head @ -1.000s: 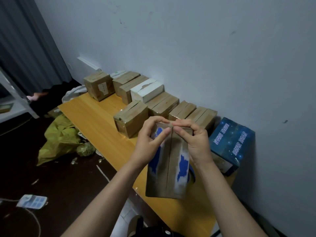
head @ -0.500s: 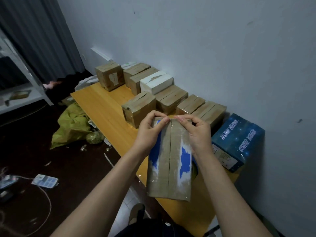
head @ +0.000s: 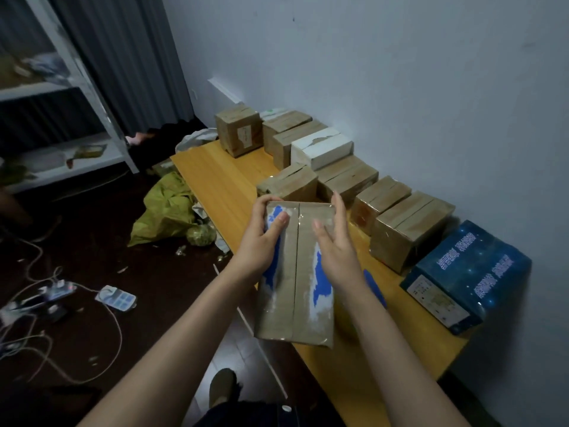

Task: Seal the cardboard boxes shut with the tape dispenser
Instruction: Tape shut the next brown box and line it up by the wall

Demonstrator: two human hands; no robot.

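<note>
Fingers (head: 264, 201) of the left hand (head: 257, 245) grip the far corner of a cardboard box (head: 281, 309) held over the front edge of the bench (head: 215, 180); the right hand (head: 337, 260) lies straight-fingered along its side. Its seam looks taped; the row of boxes (head: 412, 226) along the wall edge seems sealed too.

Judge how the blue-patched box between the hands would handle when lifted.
The blue-patched box is probably stiff: its edges look straight under the left hand. The glossy tape may make it slippery. Elongated, it could tip if held by one end.
</note>
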